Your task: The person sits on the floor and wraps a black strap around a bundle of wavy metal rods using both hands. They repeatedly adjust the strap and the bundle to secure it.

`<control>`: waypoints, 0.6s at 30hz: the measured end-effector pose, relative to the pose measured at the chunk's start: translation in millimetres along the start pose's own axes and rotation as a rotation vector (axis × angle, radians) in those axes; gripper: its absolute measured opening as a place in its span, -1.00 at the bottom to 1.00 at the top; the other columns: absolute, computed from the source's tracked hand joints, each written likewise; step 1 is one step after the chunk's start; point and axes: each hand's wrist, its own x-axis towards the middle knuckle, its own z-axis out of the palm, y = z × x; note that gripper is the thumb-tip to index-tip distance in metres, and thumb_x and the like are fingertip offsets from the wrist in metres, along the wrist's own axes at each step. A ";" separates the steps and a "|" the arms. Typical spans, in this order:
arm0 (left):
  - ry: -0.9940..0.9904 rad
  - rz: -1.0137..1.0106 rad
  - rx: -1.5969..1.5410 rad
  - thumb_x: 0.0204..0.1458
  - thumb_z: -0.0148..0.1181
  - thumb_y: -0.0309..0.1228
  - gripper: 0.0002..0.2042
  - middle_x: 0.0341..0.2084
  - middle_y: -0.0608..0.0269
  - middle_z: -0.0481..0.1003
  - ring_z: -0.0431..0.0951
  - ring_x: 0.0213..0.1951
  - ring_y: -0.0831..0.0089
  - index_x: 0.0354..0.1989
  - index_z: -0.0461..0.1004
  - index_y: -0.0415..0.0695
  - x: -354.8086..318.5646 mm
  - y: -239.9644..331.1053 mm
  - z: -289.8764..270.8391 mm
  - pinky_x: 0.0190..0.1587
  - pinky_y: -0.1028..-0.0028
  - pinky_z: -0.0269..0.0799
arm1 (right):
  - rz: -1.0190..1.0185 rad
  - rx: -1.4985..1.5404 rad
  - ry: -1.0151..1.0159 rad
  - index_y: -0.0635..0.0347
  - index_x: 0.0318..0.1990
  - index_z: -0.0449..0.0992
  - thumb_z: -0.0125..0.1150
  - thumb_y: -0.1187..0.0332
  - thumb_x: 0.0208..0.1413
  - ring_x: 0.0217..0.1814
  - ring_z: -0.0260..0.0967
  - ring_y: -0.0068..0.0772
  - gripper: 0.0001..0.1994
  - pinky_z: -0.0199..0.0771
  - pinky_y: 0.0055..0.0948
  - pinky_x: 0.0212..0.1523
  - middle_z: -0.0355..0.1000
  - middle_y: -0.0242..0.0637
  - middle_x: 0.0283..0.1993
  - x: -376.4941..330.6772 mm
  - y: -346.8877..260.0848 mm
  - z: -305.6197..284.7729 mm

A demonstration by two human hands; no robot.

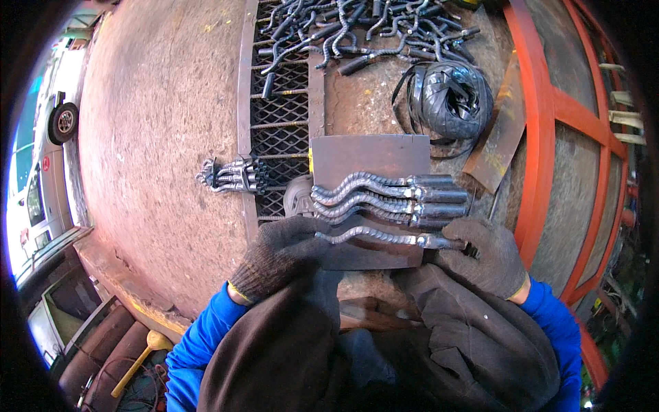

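A wavy ribbed steel bar (pixel 371 235), with a short thicker piece at its right end, lies crosswise in front of me over a flat steel plate (pixel 371 154). My left hand (pixel 283 255), in a dark knit glove, closes on the bar's left tip. At the thicker end my right hand (pixel 482 255), gloved alike, pinches it; some fingertips are hidden. Just beyond, a stack of similar bent bars (pixel 364 196) rests on the plate, their dark cylindrical sleeves all pointing right.
A tied bundle of bent bars (pixel 233 176) lies left, beside a mesh grating (pixel 280 130). Many loose bars (pixel 357 34) are heaped at the far side. A roll of black strapping (pixel 449 99) sits near an orange steel frame (pixel 539 137). A yellow-handled mallet (pixel 141 360) stands lower left.
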 end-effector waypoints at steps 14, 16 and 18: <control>0.192 -0.160 -0.384 0.04 0.37 -0.40 -0.67 -0.31 0.12 0.60 0.57 -0.29 0.48 -0.08 0.51 -0.34 5.2 -7.6 9.5 -0.20 0.47 0.53 | -0.318 -0.344 0.145 0.14 -0.11 0.60 0.48 0.37 -0.14 -0.24 0.45 -0.14 -0.63 0.51 -0.22 -0.25 0.42 -0.21 -0.26 1.4 21.9 8.2; 0.223 -0.128 -0.321 0.05 0.35 -0.42 -0.72 -0.35 0.16 0.60 0.57 -0.32 0.48 -0.14 0.51 -0.33 6.7 -5.6 12.2 -0.23 0.47 0.52 | -0.339 -0.368 0.171 0.14 -0.10 0.59 0.47 0.39 -0.14 -0.22 0.45 -0.14 -0.64 0.52 -0.22 -0.23 0.43 -0.21 -0.23 3.1 19.2 7.1; 0.237 -0.127 -0.290 0.06 0.33 -0.43 -0.75 -0.37 0.18 0.59 0.56 -0.33 0.48 -0.18 0.51 -0.33 6.9 -2.2 12.8 -0.25 0.47 0.51 | -0.363 -0.373 0.204 0.13 -0.10 0.59 0.46 0.39 -0.13 -0.20 0.45 -0.13 -0.64 0.53 -0.22 -0.21 0.44 -0.20 -0.20 3.1 20.1 8.2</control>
